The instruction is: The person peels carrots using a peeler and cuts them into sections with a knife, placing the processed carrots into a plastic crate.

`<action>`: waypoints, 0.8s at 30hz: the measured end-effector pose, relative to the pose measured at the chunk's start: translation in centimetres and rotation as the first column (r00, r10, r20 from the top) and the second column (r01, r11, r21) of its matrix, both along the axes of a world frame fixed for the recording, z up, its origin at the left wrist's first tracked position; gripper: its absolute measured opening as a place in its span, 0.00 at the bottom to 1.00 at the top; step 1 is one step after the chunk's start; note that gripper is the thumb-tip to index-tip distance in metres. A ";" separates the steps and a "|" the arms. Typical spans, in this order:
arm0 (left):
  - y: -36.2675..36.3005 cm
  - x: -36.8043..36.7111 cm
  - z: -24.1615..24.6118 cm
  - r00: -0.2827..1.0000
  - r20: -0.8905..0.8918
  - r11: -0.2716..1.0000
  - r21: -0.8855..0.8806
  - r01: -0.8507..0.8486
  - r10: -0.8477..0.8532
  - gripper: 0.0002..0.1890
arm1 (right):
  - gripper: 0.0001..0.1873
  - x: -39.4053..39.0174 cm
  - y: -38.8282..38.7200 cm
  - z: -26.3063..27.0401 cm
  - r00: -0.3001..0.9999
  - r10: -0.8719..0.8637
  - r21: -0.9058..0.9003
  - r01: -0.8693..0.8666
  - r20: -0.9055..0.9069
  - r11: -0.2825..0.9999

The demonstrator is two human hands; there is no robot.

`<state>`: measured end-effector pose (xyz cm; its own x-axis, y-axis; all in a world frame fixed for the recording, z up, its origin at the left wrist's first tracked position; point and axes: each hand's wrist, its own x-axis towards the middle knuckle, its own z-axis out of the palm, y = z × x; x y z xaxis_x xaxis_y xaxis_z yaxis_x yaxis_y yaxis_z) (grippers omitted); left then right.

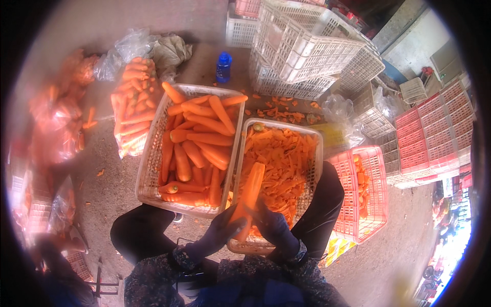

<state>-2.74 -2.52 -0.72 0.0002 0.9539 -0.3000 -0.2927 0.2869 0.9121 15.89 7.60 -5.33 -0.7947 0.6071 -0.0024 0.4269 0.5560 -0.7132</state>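
Note:
A large carrot (pixel 251 188) with a partly peeled surface is held over the near part of a plastic basket (pixel 320 153) full of orange carrot peelings (pixel 280 157). My left hand (pixel 224 230), in a dark glove, grips the carrot's lower end. My right hand (pixel 270 222), gloved too, is at the carrot's right side; its fingers are blurred, and whether it holds a peeler cannot be seen. Just left of the peelings, a white plastic basket (pixel 147 169) holds many whole carrots (pixel 203 134).
Bagged carrots (pixel 134 103) stand at left. A blue bottle (pixel 223 67) is beyond the baskets, near stacked white crates (pixel 291 46). At right, a pink crate (pixel 378 192) holds carrot pieces (pixel 361 184). Peelings litter the floor. Another person's arm (pixel 57 261) shows at lower left.

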 end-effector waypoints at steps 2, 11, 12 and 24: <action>-0.1 0.0 -0.5 1.000 -0.025 1.000 0.014 0.007 -0.007 0.26 | 0.38 0.0 0.2 0.0 0.997 0.026 0.041 -0.029 0.070 0.999; -0.2 0.6 -0.9 1.000 0.025 1.000 -0.007 -0.003 0.003 0.28 | 0.35 -0.8 -0.5 -0.9 0.975 -0.110 0.193 0.072 0.195 0.979; -0.2 0.6 -1.0 1.000 0.028 1.000 0.001 -0.004 0.004 0.28 | 0.34 -1.1 -0.6 -0.7 0.963 -0.146 0.187 0.104 0.226 0.977; -0.4 0.6 -0.7 0.963 -0.269 0.999 0.050 -0.014 0.027 0.28 | 0.32 -2.6 -0.4 0.0 0.902 -0.283 0.278 0.194 0.326 0.941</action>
<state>-2.11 -2.93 -1.40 -0.0943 0.9659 -0.2412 -0.0393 0.2384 0.9704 13.24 7.17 -5.37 -0.5980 0.7962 -0.0923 0.7679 0.5362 -0.3505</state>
